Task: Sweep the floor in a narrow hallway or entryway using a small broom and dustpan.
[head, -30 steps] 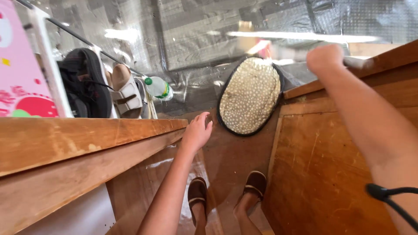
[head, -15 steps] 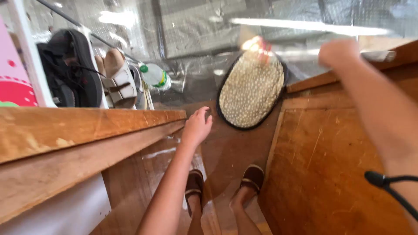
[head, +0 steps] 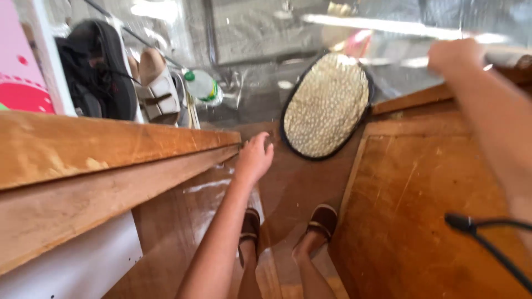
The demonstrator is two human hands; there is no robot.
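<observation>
My left hand (head: 254, 158) hangs loose and empty beside the wooden ledge (head: 111, 145); right hand (head: 455, 55) is clenched on a pale handle (head: 507, 58), mid-walk toward the mat (head: 327, 105), I'd guess.

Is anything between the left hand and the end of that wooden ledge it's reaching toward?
Nothing visible. The left hand is right at the corner of the wooden ledge, with only bare brown floor beneath it. The oval spotted mat lies farther ahead, off to the side. Whether the fingers touch the wood is unclear.
</observation>
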